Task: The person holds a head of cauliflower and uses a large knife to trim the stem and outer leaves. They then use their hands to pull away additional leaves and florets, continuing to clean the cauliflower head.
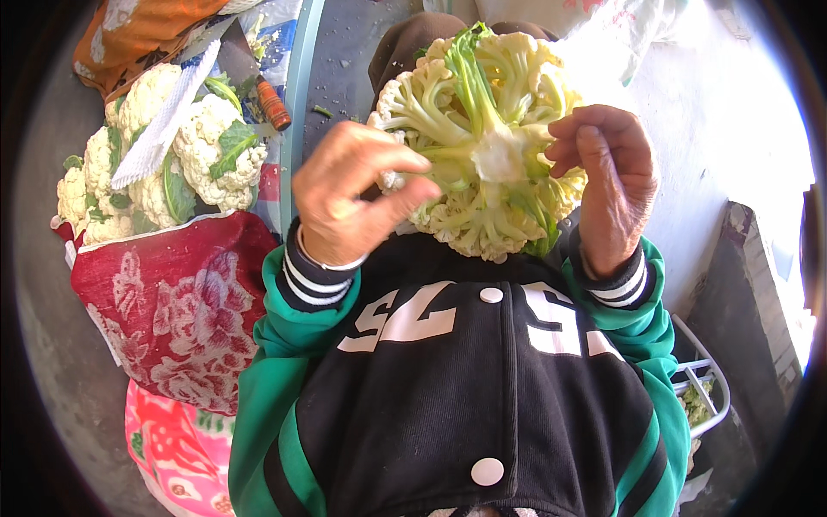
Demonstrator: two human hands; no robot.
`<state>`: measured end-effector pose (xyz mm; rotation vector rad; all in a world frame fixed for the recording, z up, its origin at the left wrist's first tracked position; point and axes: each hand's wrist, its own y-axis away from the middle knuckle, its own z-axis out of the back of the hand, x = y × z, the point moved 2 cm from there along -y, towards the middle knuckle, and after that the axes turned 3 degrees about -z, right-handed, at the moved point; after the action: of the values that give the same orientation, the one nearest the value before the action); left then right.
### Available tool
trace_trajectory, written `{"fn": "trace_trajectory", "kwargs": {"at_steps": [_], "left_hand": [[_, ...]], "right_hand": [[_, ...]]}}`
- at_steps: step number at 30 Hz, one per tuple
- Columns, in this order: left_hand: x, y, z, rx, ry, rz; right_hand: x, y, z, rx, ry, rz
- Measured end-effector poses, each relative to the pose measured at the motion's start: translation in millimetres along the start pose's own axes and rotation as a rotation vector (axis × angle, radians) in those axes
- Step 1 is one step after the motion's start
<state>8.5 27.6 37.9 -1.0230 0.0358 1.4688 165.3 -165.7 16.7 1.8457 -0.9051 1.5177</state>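
A large cauliflower head [504, 202] lies stem side up over my lap, its pale cut stem and green leaf ribs showing. My left hand [353, 189] hovers at its left side, slightly blurred, with a gap between thumb and bent fingers and nothing seen in it. At the cauliflower's right edge is my right hand [613, 177], thumb and fingertips drawn together. Whether that pinch holds anything is too small to make out. Neither hand is wrapped around the cauliflower.
Several cauliflowers [211, 151] fill a red flowered bag [177, 293] at left. A knife with a wooden handle [273, 105] lies behind them, beside white netting [168, 121]. A pink patterned cloth [177, 452] sits at lower left, a white basket [711, 392] at lower right.
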Motion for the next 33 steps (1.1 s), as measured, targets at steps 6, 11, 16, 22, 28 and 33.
{"fn": "trace_trajectory", "kwargs": {"at_steps": [6, 11, 16, 22, 28, 33], "left_hand": [[-12, 8, -23, 0.109, -0.203, -0.040], [-11, 15, -32, 0.024, -0.255, -0.054], [-19, 18, -36, -0.034, -0.378, -0.064], [-19, 19, -39, -0.054, -0.327, 0.029], [-16, 16, -44, -0.094, -0.288, -0.001], [-6, 18, -52, -0.171, -0.220, 0.076]], "right_hand": [[-1, 6, -6, -0.047, 0.073, 0.004], [-1, 6, -5, -0.043, 0.126, 0.007], [2, 7, -8, -0.113, 0.389, 0.169], [-4, 3, -7, -0.102, 0.585, 0.325], [3, -3, -14, -0.033, 0.910, 0.553], [-2, -5, -17, 0.087, 0.955, 0.608]]}}
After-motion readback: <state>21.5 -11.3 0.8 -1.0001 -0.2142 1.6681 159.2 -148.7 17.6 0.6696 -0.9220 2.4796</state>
